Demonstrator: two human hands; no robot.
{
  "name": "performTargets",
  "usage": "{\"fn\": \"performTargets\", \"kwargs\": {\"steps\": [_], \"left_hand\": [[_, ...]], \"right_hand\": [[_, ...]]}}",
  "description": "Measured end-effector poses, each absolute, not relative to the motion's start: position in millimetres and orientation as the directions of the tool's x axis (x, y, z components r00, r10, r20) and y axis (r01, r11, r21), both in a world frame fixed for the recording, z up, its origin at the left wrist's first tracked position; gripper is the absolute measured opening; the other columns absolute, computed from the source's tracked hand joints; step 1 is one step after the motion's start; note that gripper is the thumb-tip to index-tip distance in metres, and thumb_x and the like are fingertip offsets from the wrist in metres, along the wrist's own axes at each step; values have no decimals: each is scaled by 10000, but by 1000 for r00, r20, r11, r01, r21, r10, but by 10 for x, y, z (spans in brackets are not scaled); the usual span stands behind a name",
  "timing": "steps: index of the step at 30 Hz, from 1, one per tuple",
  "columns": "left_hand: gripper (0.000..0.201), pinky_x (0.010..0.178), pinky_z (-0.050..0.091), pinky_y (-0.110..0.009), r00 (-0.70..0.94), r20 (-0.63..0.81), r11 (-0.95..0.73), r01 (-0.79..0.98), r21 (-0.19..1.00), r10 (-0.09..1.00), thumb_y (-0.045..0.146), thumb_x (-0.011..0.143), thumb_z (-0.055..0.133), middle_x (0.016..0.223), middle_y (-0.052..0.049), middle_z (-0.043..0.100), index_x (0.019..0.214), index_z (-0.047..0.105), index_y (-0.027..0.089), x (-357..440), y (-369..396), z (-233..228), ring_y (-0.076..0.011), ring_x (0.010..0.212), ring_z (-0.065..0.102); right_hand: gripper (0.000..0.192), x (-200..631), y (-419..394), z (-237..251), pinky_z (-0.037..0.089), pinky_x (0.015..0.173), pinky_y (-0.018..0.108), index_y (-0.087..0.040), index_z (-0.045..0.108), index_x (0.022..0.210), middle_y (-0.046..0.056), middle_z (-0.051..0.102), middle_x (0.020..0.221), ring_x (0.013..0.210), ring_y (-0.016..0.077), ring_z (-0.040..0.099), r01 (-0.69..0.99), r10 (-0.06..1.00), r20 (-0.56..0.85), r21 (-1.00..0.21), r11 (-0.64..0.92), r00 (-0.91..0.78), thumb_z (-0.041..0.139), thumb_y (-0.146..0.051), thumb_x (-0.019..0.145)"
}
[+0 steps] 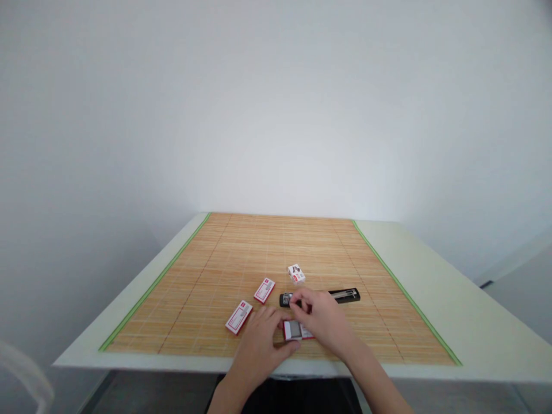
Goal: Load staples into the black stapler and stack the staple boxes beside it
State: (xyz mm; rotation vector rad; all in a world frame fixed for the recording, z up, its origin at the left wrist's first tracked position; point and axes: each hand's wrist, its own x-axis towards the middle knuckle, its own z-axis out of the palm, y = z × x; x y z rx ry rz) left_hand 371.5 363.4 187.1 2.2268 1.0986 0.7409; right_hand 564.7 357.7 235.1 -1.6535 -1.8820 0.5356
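My left hand point(264, 338) rests on the mat, its thumb and fingers closed around the left end of a small red-and-white staple box point(294, 330). The box is open, and a grey block shows inside. Above it, my right hand point(321, 319) is closed in a pinch; whatever is between the fingertips is too small to make out. Behind that hand lies a long black stapler point(347, 295), apparently opened out, with a metal channel along it. Its middle is hidden by my right hand, whose fingertips are close to its left part.
Two more red-and-white boxes, a nearer one point(238, 317) and a farther one point(264, 290), lie left of the stapler. A small white box with a printed picture point(296, 273) is behind it. All are on a bamboo mat point(276, 241) with green edges, spread over a white table point(435, 287).
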Motion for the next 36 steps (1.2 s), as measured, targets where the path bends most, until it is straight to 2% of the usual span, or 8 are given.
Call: {"fn": "performTargets", "kwargs": {"steps": [5,10,16,19,22,26,30,36], "left_hand": [[280,822,431,-344,526,215,-515,531,673,823,342,762,851,932,1,679,977,689,265,3715,3679,1860,-238,910,605],[239,833,429,-343,519,210,-502,522,689,828,357,777,834,910,-1,685,954,705,261,3709,3686,1845,-233,896,606],[217,827,445,-351,526,224,-518,518,681,821,366,801,809,918,-2,691,975,714,277,3708,3676,1887,-239,904,619],[253,836,454,-362,527,228,-522,517,678,819,385,811,803,940,-7,694,1026,715,284,3703,3680,1886,-245,920,623],[286,842,458,-370,519,227,-517,527,674,824,394,806,809,954,-11,694,1053,712,287,3698,3682,1878,-253,939,625],[318,847,455,-375,513,218,-511,543,667,830,394,786,824,979,-10,700,1065,710,294,3722,3664,1889,-260,961,624],[338,851,441,-383,505,215,-511,572,641,836,357,751,847,974,0,699,1053,710,294,3779,3636,1903,-258,956,622],[326,876,441,-405,523,217,-527,567,633,824,401,800,802,1019,-23,705,1097,707,304,3800,3643,1886,-276,991,626]], "right_hand": [[100,5697,3427,2420,289,617,247,-255,746,814,-31,700,713,667,140,595,857,961,39,-444,262,-273,671,-193,834],[130,5690,3453,2403,276,604,260,-262,781,779,-5,734,715,668,164,616,876,949,-29,-394,279,-315,682,-180,804],[187,5711,3473,2411,300,603,256,-267,789,747,5,729,701,654,174,612,847,948,-18,-454,275,-317,681,-116,770],[177,5818,3416,2453,316,621,249,-286,791,885,-6,731,761,700,177,621,818,960,15,-520,246,-279,703,-162,794],[267,6033,3326,2459,311,618,246,-285,767,1020,-8,722,800,722,182,617,835,979,-11,-525,167,-203,784,-239,758],[190,6257,3216,2367,273,567,241,-260,756,950,-33,661,708,631,152,568,830,984,-76,-550,92,-159,760,-214,765],[108,6201,3182,2269,271,560,236,-243,748,896,-53,599,633,582,132,528,776,981,-49,-620,118,-188,693,-194,817],[56,6018,3221,2277,253,548,232,-223,723,804,-58,570,594,548,119,489,727,975,-13,-669,157,-222,684,-185,818]]}}
